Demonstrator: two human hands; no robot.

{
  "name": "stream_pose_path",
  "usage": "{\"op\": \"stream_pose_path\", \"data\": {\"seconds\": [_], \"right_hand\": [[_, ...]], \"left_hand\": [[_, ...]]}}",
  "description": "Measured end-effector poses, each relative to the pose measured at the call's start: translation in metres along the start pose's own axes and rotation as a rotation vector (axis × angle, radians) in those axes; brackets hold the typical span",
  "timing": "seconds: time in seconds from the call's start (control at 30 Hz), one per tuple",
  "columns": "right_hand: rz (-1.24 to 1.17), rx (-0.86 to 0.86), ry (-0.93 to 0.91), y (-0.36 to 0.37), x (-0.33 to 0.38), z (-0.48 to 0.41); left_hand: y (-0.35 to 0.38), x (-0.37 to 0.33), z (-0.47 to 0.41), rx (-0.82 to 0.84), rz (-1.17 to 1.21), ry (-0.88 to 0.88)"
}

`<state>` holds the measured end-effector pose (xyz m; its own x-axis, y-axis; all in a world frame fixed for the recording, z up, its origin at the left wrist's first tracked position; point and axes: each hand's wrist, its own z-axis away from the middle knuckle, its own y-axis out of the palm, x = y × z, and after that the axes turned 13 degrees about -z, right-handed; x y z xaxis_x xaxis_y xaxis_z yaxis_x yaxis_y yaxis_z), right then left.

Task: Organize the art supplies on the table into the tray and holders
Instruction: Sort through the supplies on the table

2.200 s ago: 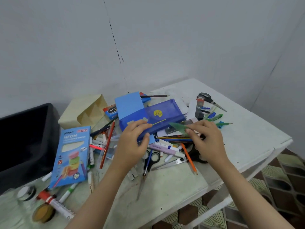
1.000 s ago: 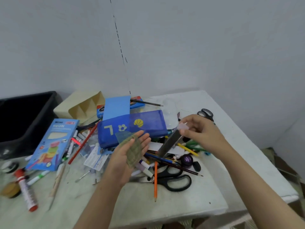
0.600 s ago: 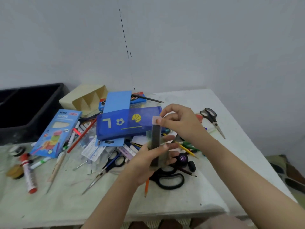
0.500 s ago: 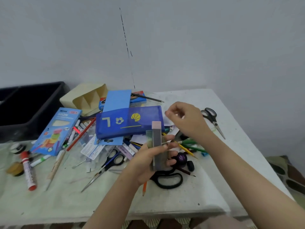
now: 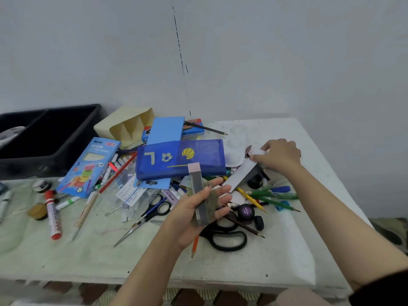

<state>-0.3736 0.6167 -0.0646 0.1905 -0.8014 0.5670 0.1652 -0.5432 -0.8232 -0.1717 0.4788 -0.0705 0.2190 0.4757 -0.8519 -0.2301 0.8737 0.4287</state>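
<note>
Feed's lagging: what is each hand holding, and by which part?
Left hand holds a grey strip over a green sheet, by their lower halves. Right hand pinches a white card at its far end.

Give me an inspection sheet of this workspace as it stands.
Surface: white table, stained, supplies heaped mid-table.
Job's things: black tray and beige holder at back left; blue pencil case, neon pencil box, black scissors, red marker loose.
Clutter: orange pencil, green pencil, purple-lidded pot in the heap.
Hands: left hand holds grey strip roughly upright, thumb across it; right hand pinches white card.
Cables: nothing seen.
Surroundings: plain grey wall; patterned floor below.
</note>
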Motion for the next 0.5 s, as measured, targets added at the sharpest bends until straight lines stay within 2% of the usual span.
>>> {"op": "stream_pose_path", "data": {"seconds": [0.13, 0.2, 0.27, 0.33, 0.5], "right_hand": [[-0.600, -0.077, 0.043, -0.013, -0.006, -0.007], [-0.807, -0.136, 0.023, -0.024, -0.002, -0.004], [-0.876, -0.186, -0.016, -0.037, 0.005, 0.003], [-0.917, -0.153, -0.061, -0.047, 0.016, 0.013], [-0.880, 0.167, -0.133, -0.041, 0.052, 0.045]], "left_hand": [[-0.004, 0.000, -0.001, -0.046, 0.016, -0.003], [-0.005, -0.001, -0.002, -0.063, 0.028, -0.009], [-0.004, -0.002, -0.003, -0.079, 0.042, -0.017], [-0.003, -0.002, -0.005, -0.093, 0.061, -0.023], [0.007, 0.000, -0.010, -0.096, 0.046, -0.066]]}}
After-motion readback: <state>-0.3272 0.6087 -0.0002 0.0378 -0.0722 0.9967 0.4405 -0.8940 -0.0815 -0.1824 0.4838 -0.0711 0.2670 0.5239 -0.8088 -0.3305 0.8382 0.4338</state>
